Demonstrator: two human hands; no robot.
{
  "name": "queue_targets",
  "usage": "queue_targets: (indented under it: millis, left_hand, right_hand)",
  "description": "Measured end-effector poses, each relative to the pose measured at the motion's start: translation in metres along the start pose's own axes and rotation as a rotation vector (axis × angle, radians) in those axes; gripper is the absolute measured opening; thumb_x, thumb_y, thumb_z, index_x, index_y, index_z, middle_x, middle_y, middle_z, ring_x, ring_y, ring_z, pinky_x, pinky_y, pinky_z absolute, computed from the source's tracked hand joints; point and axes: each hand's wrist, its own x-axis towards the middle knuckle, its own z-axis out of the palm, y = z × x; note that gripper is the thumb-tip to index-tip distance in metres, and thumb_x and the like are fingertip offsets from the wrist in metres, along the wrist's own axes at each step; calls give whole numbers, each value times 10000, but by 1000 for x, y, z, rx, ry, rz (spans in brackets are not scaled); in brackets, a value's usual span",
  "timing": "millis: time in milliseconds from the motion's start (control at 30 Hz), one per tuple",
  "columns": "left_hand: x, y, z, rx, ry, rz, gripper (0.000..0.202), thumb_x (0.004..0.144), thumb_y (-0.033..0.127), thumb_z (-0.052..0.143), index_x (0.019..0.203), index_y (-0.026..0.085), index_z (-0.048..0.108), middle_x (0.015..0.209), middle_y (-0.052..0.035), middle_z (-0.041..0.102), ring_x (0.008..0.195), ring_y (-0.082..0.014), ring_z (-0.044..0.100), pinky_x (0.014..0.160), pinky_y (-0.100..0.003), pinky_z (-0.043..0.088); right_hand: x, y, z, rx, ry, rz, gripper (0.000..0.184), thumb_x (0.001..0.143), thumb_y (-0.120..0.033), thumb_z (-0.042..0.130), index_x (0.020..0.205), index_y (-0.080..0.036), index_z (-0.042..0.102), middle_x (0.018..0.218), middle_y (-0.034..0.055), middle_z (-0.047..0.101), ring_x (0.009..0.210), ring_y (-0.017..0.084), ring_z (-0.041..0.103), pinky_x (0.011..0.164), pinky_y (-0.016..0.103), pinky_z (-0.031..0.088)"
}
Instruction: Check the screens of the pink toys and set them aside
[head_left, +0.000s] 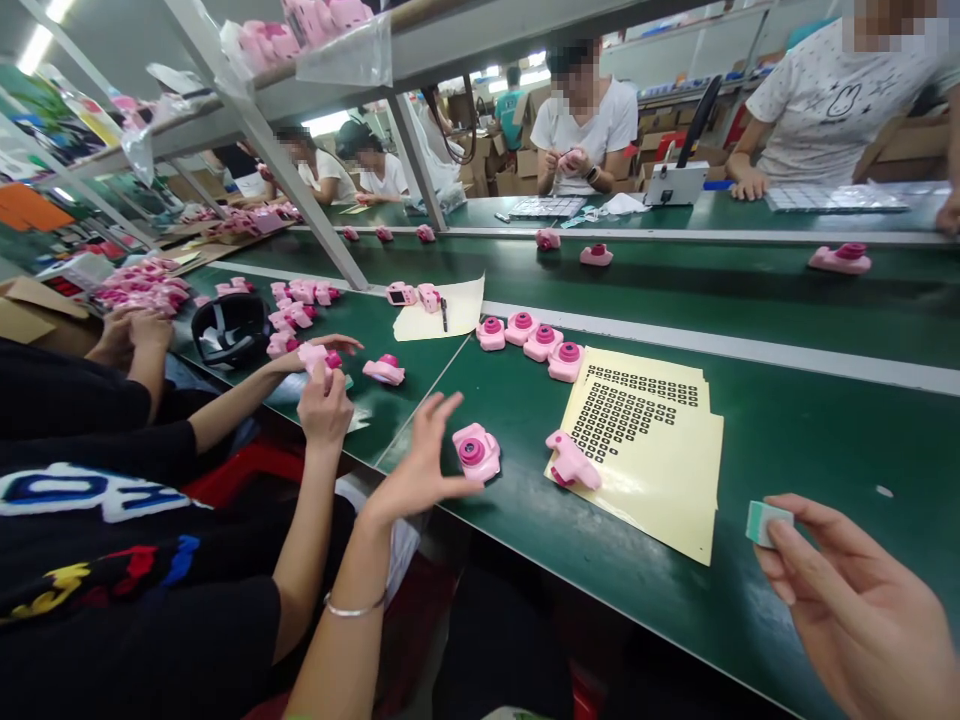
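Observation:
My left hand is spread open just left of a pink toy camera, its lens facing up; whether a fingertip touches the camera I cannot tell. At the lower right, my right hand pinches a small green and white block between thumb and fingers, above the table. Between the hands lie yellowish sticker sheets with rows of small black labels. A second toy camera rests on their left edge, turned on its side. Several more toy cameras stand in a row behind.
A co-worker's hands hold a pink camera on my left. Beyond them are a black bin and a heap of cameras. A green conveyor belt carries cameras along the back. A metal shelf post rises at left.

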Motion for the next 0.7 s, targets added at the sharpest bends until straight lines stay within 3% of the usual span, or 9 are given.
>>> queue_targets:
  millis: [67,167,233,267,367,433,567,633,700]
  left_hand:
    - [-16,1,15,5,-114,36,1059,503,441,889,1433,344,392,1470,-79,300,1435,-292,278,1224,-484,265]
    - [-20,4,32,-158,-19,-30,740,620,399,831,1287,260,542,1322,-90,455,1294,-242,449,1191,-474,306]
    - [-18,14,38,-526,36,-122,626,646,410,810,1188,213,566,1257,-89,529,1199,-233,533,1135,-469,377]
    - [-18,21,40,-767,5,-172,612,665,443,789,1178,205,554,1258,-93,546,1173,-240,557,1098,-468,414]
    - [-24,49,45,-1395,-234,-316,610,763,567,656,1238,212,512,1307,-108,554,1142,-267,597,986,-446,495]
    - [-29,69,50,-1585,-380,-411,654,790,625,591,1284,209,487,1307,-123,564,1116,-272,618,925,-397,523]
    - [-35,96,58,-1670,-528,-474,737,801,681,530,1327,171,454,1305,-172,559,1099,-256,630,905,-333,528]
    - [-37,103,60,-1608,-498,-399,682,791,627,591,1286,173,474,1274,-160,574,1096,-242,626,930,-340,523]
    - [-39,106,60,-1445,-386,-269,645,716,471,748,1236,203,477,1210,-115,600,1050,-213,632,904,-311,527]
  right_hand:
    - [0,-1,2,-4,-2,5,534,615,-404,853,1077,-214,665,910,67,581,676,104,539,498,155,510]
    - [-1,-3,7,2,-8,2,524,601,-391,862,1053,-210,667,883,61,575,659,100,538,485,152,497]
    - [-3,-2,12,9,-17,-3,522,599,-388,863,1048,-208,664,865,56,572,654,101,540,480,152,491]
    - [-4,-2,15,12,-23,-3,520,601,-388,862,1046,-207,662,853,54,570,648,100,539,477,154,488]
    - [-8,-2,22,13,-53,-3,502,614,-396,854,1029,-193,658,803,46,560,617,91,518,457,151,463]
    - [-10,-2,26,11,-90,2,493,630,-396,845,1032,-185,653,768,40,550,605,86,503,453,149,452]
    - [-13,-3,29,-8,-139,-5,485,661,-402,827,1052,-180,644,741,38,546,613,93,506,458,152,450]
    - [-15,-3,29,-12,-151,-17,467,677,-398,818,1048,-178,642,729,36,545,606,90,501,453,148,441]
    - [-16,-2,29,-5,-161,-30,434,700,-385,805,1044,-178,641,712,29,539,592,80,488,452,142,431]
